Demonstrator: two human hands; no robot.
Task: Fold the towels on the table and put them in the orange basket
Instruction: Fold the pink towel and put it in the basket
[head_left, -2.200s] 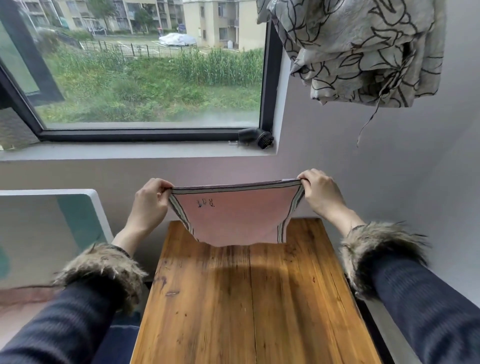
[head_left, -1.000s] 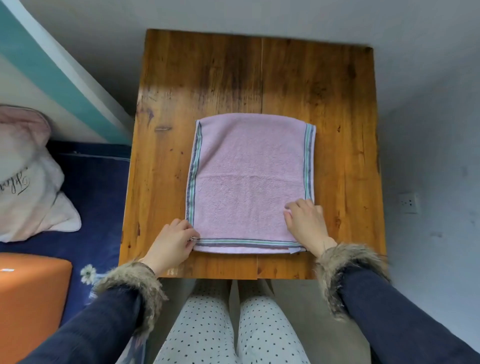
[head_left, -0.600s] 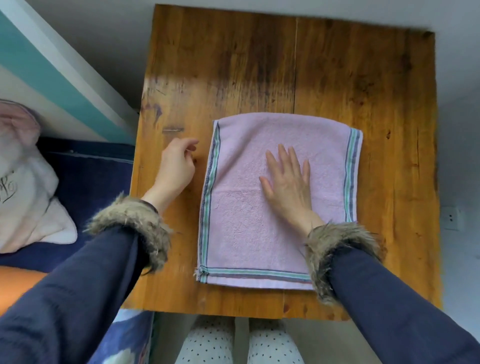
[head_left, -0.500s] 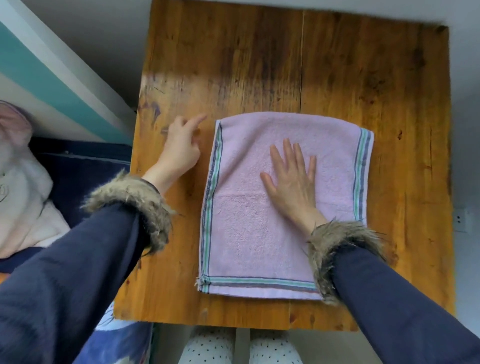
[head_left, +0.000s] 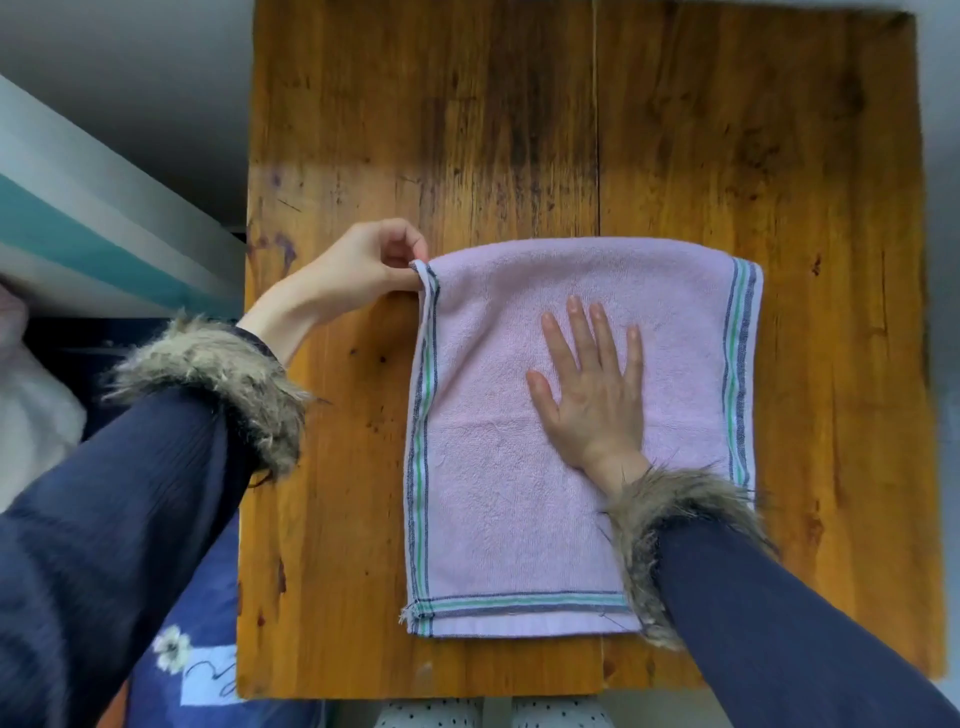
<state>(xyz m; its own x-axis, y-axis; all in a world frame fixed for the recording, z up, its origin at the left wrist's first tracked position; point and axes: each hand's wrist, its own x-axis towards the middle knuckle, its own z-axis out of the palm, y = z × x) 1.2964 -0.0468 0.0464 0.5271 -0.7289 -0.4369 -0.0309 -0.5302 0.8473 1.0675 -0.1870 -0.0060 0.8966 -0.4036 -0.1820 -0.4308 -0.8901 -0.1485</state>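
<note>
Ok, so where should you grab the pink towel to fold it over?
Probably by its far-left corner, coming in from the left side. The pink towel lies flat on the wooden table, so only edges and corners can be pinched. The left hand already pinches that lifted corner, while the right hand lies flat on the middle, holding the rest down.

The towel (head_left: 545, 467) is lying flat on the wooden table (head_left: 519, 130), toward its near edge. The right hand (head_left: 592, 384) is resting on the towel's middle, and the left hand (head_left: 363, 265) is pinching the towel's far left corner, just lifting it.
</note>
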